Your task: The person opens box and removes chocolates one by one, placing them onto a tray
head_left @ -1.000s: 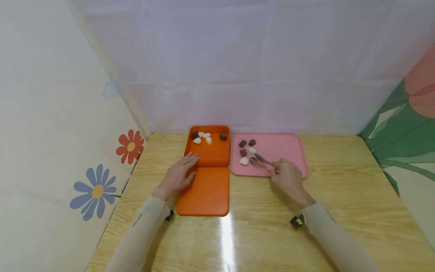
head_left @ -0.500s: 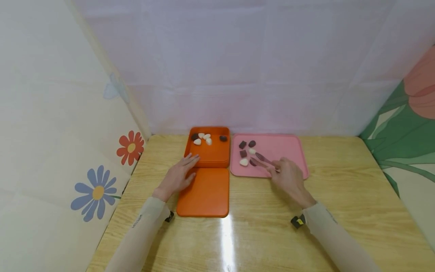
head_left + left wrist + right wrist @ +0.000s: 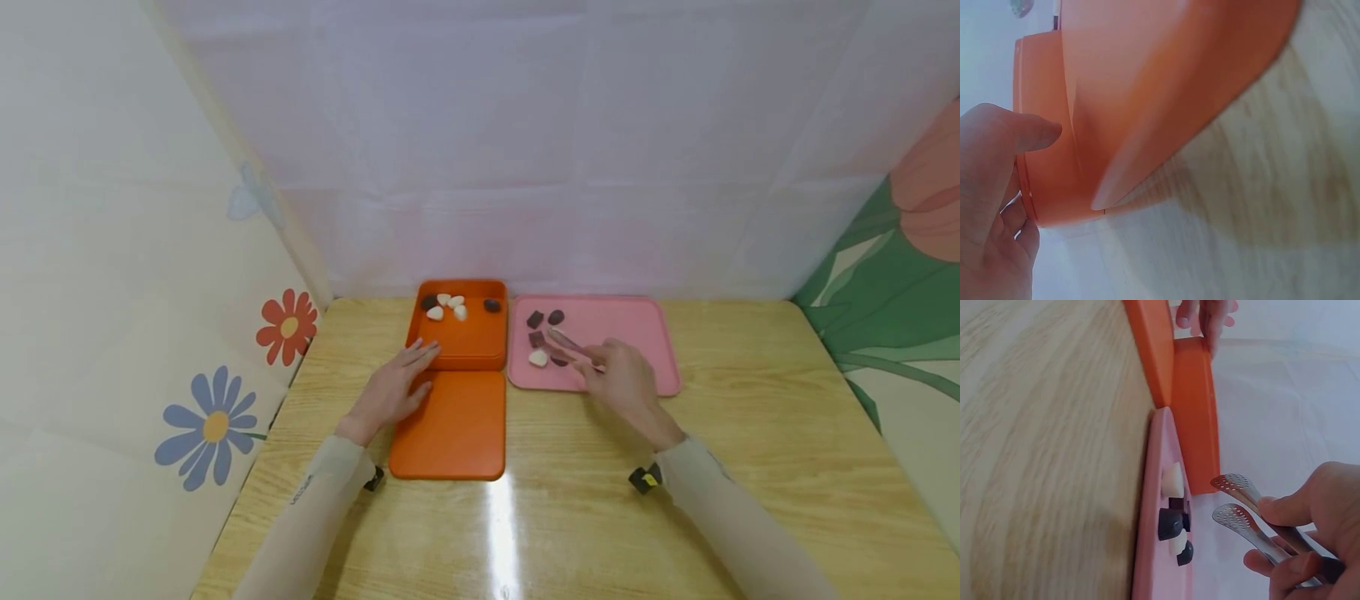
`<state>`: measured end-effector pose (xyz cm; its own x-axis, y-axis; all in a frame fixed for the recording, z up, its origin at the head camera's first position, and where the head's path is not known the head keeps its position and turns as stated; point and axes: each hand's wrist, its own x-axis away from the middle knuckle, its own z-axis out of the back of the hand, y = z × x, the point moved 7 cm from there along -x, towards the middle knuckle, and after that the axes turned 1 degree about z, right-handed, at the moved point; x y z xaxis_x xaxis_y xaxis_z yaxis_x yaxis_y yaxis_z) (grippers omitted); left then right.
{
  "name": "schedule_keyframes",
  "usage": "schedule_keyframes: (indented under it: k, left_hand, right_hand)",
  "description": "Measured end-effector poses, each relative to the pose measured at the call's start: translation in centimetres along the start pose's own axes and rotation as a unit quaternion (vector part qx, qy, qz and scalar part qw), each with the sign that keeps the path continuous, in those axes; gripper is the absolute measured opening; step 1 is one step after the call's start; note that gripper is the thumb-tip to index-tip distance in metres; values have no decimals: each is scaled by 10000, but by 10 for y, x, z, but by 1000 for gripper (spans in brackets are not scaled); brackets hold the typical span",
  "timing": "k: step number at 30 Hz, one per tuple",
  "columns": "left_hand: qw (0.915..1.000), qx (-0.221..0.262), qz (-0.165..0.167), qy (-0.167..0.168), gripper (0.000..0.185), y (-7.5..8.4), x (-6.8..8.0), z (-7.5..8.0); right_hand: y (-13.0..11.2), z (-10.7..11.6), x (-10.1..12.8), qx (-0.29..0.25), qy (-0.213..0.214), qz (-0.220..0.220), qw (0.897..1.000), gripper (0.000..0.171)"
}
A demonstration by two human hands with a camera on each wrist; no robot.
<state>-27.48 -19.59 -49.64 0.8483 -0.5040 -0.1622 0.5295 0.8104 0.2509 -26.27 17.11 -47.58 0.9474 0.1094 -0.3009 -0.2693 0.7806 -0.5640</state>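
Two hands work: from the head view, the right hand (image 3: 626,385) pinches tongs (image 3: 572,347) over the pink tray (image 3: 637,333), long axis pointing far-left; left hand (image 3: 392,385) rests flat against the orange box (image 3: 465,337). Right wrist view: the tongs' (image 3: 1254,515) perforated tips are spread.

Both arms wear close-fitting, pale beige sleeves that reach the wrists. The left sleeve (image 3: 300,517) carries a short line of small dark lettering near the cuff, too small to read. A small black device is strapped at each wrist; the one on the right sleeve (image 3: 727,525) shows a yellow mark. Both hands are bare.
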Motion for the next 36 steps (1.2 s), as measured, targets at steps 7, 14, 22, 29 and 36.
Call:
schedule_keyframes:
  k: [7,14,22,29,36]
  left_hand:
    - [9999,125,-18,76,66,-1,1,0]
    - [9989,410,205,84,68,-3,0,-2]
    - [9959,826,348,-72,65,-6,-1,-1]
    - [9954,904,289,-132,64,-8,-1,0]
    - [9948,890,434,-229,61,-5,-2,1]
  right_hand:
    - [-11,3,-8,-308,137,62,9994,27]
    - [-17,-1,-13,-399,66,15,9992,28]
    - [-24,-7,-21,-542,-61,-135,9984,29]
    - [-33,-9,-29,-673,-64,-41,9977,28]
    - [-38,-12,-33,-664,-78,-79,9977,21]
